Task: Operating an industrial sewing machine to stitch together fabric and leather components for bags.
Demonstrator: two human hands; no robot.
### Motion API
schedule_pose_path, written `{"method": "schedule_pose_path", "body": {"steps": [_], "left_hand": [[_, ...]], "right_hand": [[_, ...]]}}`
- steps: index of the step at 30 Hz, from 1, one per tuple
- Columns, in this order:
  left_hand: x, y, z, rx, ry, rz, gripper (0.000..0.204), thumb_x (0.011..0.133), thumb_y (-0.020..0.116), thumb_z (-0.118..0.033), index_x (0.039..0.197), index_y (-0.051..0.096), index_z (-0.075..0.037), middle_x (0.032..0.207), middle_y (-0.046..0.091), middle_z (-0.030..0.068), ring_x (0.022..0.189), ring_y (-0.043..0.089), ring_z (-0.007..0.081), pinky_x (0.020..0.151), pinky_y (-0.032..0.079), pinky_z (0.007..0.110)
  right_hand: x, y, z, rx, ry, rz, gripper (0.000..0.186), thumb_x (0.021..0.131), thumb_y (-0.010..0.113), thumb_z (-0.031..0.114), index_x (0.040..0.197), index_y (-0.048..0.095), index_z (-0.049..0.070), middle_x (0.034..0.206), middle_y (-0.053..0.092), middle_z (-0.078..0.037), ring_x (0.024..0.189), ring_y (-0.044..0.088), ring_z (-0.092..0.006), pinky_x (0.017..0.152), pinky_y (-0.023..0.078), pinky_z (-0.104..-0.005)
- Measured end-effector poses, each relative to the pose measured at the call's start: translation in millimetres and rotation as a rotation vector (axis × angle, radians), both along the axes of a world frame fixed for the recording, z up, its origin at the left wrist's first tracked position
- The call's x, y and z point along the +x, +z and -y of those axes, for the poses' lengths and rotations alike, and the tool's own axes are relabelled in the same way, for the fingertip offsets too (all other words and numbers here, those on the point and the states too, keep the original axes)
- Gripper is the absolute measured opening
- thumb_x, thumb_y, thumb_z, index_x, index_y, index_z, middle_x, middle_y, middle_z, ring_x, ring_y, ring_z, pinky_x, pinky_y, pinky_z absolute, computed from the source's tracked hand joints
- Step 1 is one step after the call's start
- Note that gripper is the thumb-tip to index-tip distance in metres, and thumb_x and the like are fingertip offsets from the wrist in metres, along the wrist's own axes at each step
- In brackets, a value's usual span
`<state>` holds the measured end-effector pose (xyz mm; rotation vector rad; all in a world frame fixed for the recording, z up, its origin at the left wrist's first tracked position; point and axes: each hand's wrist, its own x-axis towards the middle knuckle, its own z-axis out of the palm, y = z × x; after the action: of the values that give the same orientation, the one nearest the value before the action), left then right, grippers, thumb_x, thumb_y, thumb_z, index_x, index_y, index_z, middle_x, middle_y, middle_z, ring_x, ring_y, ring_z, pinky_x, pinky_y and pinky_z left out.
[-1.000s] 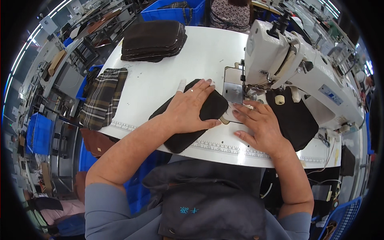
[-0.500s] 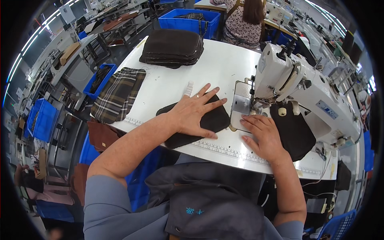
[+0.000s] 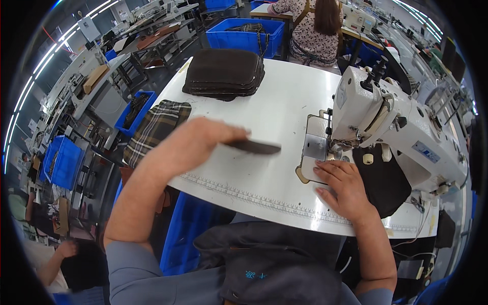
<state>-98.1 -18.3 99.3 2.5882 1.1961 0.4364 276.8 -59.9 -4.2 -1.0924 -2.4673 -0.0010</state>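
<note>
Above the left half of the sewing table (image 3: 284, 96), my left hand (image 3: 211, 136), smeared by motion, is closed on a dark fabric piece (image 3: 259, 147). The piece is lifted and seen almost edge-on. My right hand (image 3: 344, 187) lies flat with its fingers outstretched, fingertips at the metal plate of the white sewing machine (image 3: 363, 96). It holds nothing. Right of that hand, another dark fabric piece (image 3: 384, 188) rests under the machine's arm. A stack of dark pieces (image 3: 223, 73) stands at the table's far left. Plaid fabric (image 3: 165, 127) lies over the left edge.
Along the table's front edge runs a printed ruler (image 3: 259, 202). Blue bins stand beyond the table, including a large bin (image 3: 244, 38) at the back and a smaller bin (image 3: 134, 111) at the left. A person (image 3: 317, 35) sits at the far side with their back to me.
My left hand has gone from lying spread on the dark fabric piece to gripping it, raised and turned edge-on. My right hand stays by the machine plate. The whole view has shifted slightly.
</note>
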Motion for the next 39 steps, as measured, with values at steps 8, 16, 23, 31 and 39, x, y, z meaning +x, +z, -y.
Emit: {"method": "schedule_pose_path", "body": {"steps": [8, 16, 23, 31, 39], "left_hand": [[-33.6, -9.6, -119.0, 0.667, 0.237, -0.182, 0.057, 0.088, 0.066, -0.001, 0.143, 0.063, -0.013, 0.149, 0.061, 0.0098, 0.14, 0.056, 0.0276, 0.116, 0.044, 0.05], [51.0, -94.3, -68.0, 0.52, -0.018, -0.01, 0.037, 0.088, 0.075, -0.014, 0.125, 0.073, -0.013, 0.143, 0.066, 0.0069, 0.132, 0.062, 0.0216, 0.122, 0.033, 0.051], [141.2, -86.9, -2.8, 0.258, -0.256, 0.198, 0.029, 0.086, 0.08, -0.012, 0.114, 0.078, -0.012, 0.121, 0.077, 0.0035, 0.114, 0.072, 0.0215, 0.107, 0.05, 0.043], [250.4, -100.7, -1.8, 0.381, -0.584, 0.189, 0.02, 0.089, 0.069, -0.014, 0.106, 0.078, -0.01, 0.118, 0.077, 0.0031, 0.1, 0.075, 0.0206, 0.074, 0.057, 0.037], [304.8, -104.6, -4.0, 0.557, -0.688, -0.022, 0.026, 0.089, 0.067, -0.01, 0.112, 0.077, -0.006, 0.116, 0.076, 0.0056, 0.094, 0.075, 0.0207, 0.075, 0.056, 0.037]], "right_hand": [[-4.2, 1.4, -1.5, -0.014, 0.011, -0.007, 0.04, 0.088, 0.077, 0.026, 0.124, 0.073, 0.009, 0.135, 0.069, -0.006, 0.125, 0.06, -0.0284, 0.105, 0.045, -0.0441], [3.1, 2.7, 2.5, -0.016, -0.01, 0.006, 0.043, 0.088, 0.077, 0.026, 0.127, 0.071, 0.008, 0.135, 0.068, -0.007, 0.125, 0.06, -0.0291, 0.105, 0.046, -0.0441], [-8.4, -16.3, 15.9, 0.188, 0.234, -0.069, 0.021, 0.083, 0.068, 0.016, 0.102, 0.072, 0.006, 0.105, 0.072, -0.005, 0.102, 0.067, -0.0224, 0.083, 0.052, -0.0368], [-11.6, -16.9, 81.4, 0.16, 0.369, -0.058, 0.024, 0.082, 0.069, 0.018, 0.101, 0.075, 0.005, 0.118, 0.073, -0.011, 0.106, 0.068, -0.0245, 0.088, 0.054, -0.0378], [7.0, -21.9, 93.2, 0.153, 0.374, -0.109, 0.018, 0.08, 0.073, 0.017, 0.091, 0.076, 0.003, 0.12, 0.073, -0.013, 0.106, 0.068, -0.0252, 0.086, 0.053, -0.0383]]}}
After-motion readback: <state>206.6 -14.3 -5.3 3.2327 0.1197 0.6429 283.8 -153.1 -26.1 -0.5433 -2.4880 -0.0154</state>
